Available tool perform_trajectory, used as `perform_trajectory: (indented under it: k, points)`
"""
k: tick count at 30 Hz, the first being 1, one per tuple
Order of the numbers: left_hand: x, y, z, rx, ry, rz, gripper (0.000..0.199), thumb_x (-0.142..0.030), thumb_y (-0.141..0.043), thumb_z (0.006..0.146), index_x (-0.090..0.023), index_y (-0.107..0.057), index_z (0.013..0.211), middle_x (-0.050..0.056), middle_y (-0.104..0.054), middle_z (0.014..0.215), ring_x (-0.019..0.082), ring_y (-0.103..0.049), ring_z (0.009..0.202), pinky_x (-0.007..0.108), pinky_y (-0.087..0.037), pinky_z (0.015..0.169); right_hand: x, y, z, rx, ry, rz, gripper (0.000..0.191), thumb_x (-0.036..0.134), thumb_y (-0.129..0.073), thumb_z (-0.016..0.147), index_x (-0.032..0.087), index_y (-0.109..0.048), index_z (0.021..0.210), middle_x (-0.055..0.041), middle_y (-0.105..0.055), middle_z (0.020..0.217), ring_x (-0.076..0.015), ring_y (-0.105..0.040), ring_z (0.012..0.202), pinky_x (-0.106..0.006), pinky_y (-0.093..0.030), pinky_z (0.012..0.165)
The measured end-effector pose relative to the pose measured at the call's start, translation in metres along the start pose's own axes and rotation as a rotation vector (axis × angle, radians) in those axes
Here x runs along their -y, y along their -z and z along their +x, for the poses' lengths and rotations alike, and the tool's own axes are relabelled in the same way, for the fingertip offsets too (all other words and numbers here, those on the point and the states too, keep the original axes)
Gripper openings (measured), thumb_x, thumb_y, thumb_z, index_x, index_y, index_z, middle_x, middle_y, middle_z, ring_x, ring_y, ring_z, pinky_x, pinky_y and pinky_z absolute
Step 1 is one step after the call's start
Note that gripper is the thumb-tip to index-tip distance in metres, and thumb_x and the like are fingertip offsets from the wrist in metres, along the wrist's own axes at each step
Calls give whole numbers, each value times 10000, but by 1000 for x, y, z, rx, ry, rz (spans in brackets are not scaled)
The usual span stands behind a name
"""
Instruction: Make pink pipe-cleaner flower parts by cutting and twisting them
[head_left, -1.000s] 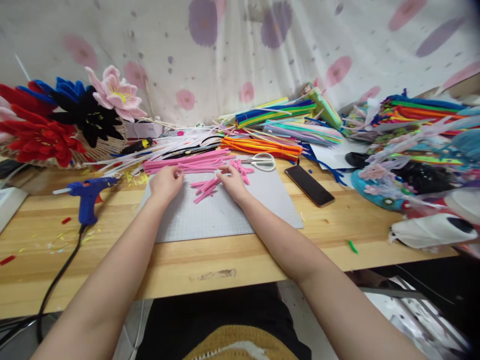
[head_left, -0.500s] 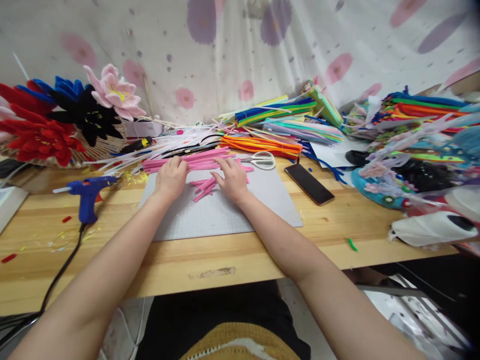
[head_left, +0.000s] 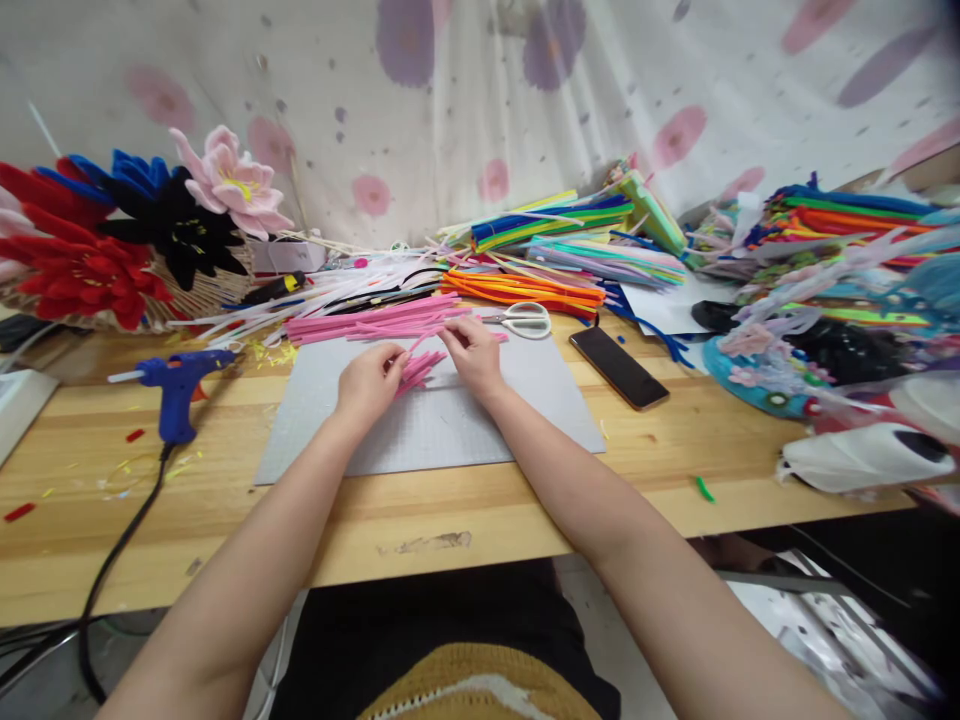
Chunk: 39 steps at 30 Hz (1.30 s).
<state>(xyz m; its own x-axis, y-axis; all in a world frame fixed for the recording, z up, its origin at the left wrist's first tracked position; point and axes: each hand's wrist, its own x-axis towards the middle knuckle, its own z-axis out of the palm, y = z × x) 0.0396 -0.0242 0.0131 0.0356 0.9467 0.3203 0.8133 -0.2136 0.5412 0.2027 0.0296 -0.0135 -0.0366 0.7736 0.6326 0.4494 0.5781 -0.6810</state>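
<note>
Stem (head_left: 421, 341), single and pink, spans the gap between the two hands above a gray mat (head_left: 442, 435). The left hand (head_left: 369, 382) pinches its lower, nearer end between thumb and fingers; the right hand (head_left: 474, 358) pinches its farther end in the same manner. Exact finger contact is too small to read.

Short pink pieces (head_left: 420, 371) lie on the mat, between the hands and partly covered by the left one. A bundle of long pink stems (head_left: 360, 323) lies across the mat's far edge, beyond both hands. Scissors (head_left: 527, 320) rest to the right of the right hand, pale handles outward, blades directed toward the hand. A dark phone (head_left: 619, 369) lies face up on the wooden table (head_left: 652, 480), just beside the mat's right edge.

To the left, a blue glue gun (head_left: 177, 400) lies on its side, well apart from the mat, with its cord running toward the table's near edge. Behind the pink bundle are white stems (head_left: 315, 290) and an orange bundle (head_left: 525, 292). Red, black and light pink flowers (head_left: 234, 187) occupy the far left. A spotted curtain (head_left: 450, 130) closes off the rear.
</note>
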Motion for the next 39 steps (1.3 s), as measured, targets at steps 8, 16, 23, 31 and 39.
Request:
perform_trajectory:
  k: [8, 16, 23, 31, 39]
  points:
    - [6, -12, -3, -39, 161, -288, 206, -337, -501, 807, -181, -630, 766, 22, -666, 680, 143, -590, 603, 265, -424, 614, 0, -7, 0, -27, -221, 327, 179, 335, -564, 769, 175, -594, 696, 15, -526, 628, -106, -448, 600, -252, -364, 600]
    - [2, -14, -5, 43, 431, -867, 169, -263, -618, 722, -134, -654, 824, 70, -711, 829, 167, -672, 743, 281, -522, 669, 8, -5, 1, 195, -321, 600, 276, 424, -623, 705, 190, -485, 660, 52, -462, 562, -77, -428, 526, -221, -342, 532]
    - [-4, -6, -7, 168, 544, -1037, 173, -234, -687, 687, -114, -674, 812, 105, -717, 859, 174, -683, 763, 233, -532, 608, 18, -5, -2, 372, -388, 742, 339, 463, -667, 664, 178, -484, 644, 35, -552, 543, -50, -416, 447, -193, -303, 449]
    - [-8, -5, -8, 209, 549, -1035, 187, -216, -707, 668, -113, -693, 823, 105, -718, 883, 175, -681, 780, 227, -531, 607, 20, -6, -3, 395, -421, 781, 311, 427, -684, 659, 170, -509, 658, 27, -598, 555, -41, -414, 419, -183, -307, 430]
    - [-9, -7, -9, 237, 542, -1016, 217, -218, -740, 624, -113, -701, 810, 84, -712, 792, 161, -669, 709, 235, -517, 589, 20, -5, -3, 445, -487, 817, 313, 410, -700, 647, 166, -504, 653, 29, -599, 565, -34, -400, 418, -175, -281, 417]
